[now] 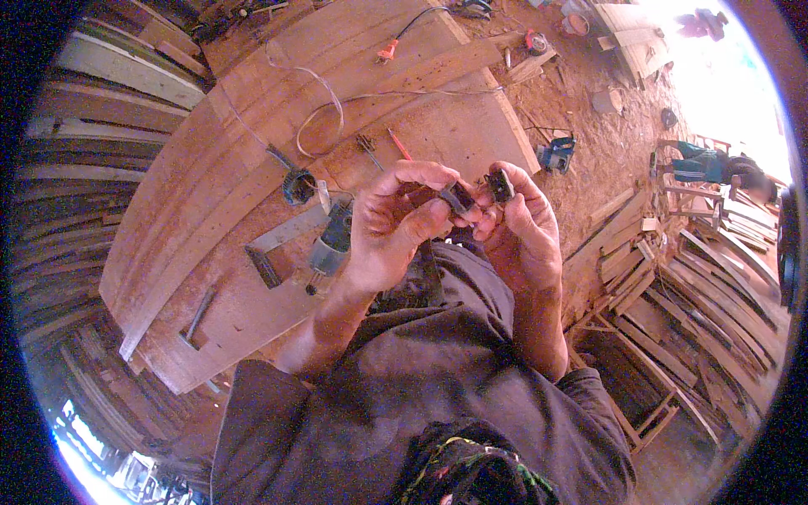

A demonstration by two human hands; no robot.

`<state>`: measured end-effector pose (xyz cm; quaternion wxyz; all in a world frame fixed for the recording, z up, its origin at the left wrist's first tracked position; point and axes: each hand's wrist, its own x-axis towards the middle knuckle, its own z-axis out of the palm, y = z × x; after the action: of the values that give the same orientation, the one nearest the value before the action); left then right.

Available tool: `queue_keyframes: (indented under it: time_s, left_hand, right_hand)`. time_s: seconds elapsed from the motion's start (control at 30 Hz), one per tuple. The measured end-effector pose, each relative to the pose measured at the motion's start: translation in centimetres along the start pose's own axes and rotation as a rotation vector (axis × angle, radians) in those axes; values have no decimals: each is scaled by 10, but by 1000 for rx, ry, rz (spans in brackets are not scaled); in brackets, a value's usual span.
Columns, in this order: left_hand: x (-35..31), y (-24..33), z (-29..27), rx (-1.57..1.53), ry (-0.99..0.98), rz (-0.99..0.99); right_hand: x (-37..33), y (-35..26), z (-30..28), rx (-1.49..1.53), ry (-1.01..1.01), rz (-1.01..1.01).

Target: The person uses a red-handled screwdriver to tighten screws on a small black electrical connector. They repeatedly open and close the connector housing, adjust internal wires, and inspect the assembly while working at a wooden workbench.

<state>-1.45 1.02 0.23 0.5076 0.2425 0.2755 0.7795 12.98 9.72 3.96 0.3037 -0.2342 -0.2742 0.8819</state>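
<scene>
I hold both hands up in front of my chest, over the near edge of a wooden workbench. My left hand [396, 223] pinches a small dark block-shaped part [457, 199] between thumb and fingers. My right hand [526, 227] grips another small dark piece [502, 185] with a paler edge. The fingertips of the two hands nearly meet. What exactly these pieces are is too small to make out. Beside my left wrist, a grey-green power tool [332, 240] lies on the bench. A red-handled slim tool [398, 143] rests just beyond my left fingers.
On the workbench [202, 168] lie a try square [290, 234], a hammer [199, 320], a dark round power tool [297, 185] and a pale cable. An orange plug [388, 51] sits farther off. A blue power tool [555, 156] is at right. Boards line both sides; a person [707, 167] is far right.
</scene>
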Motion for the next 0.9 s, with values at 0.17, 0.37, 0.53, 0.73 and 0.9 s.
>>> queue_keyframes:
  time_s: [0.17, 0.37, 0.53, 0.73, 0.9]
  left_hand:
    - [2, -2, 0, -3, 3, -4]
    - [1, -2, 0, -36, -32, -30]
    - [0, -2, 2, -53, -13, -39]
    - [0, -2, 1, -42, -18, -46]
    - [0, -2, 1, -99, -58, -39]
  right_hand:
    - [-4, -9, 10, -197, 65, -69]
    - [-8, -15, 9, -454, 129, -124]
    - [-10, -19, 12, -503, 136, -92]
    - [-9, -23, 16, -668, 179, -172]
    - [-7, -25, 13, -895, 124, -386]
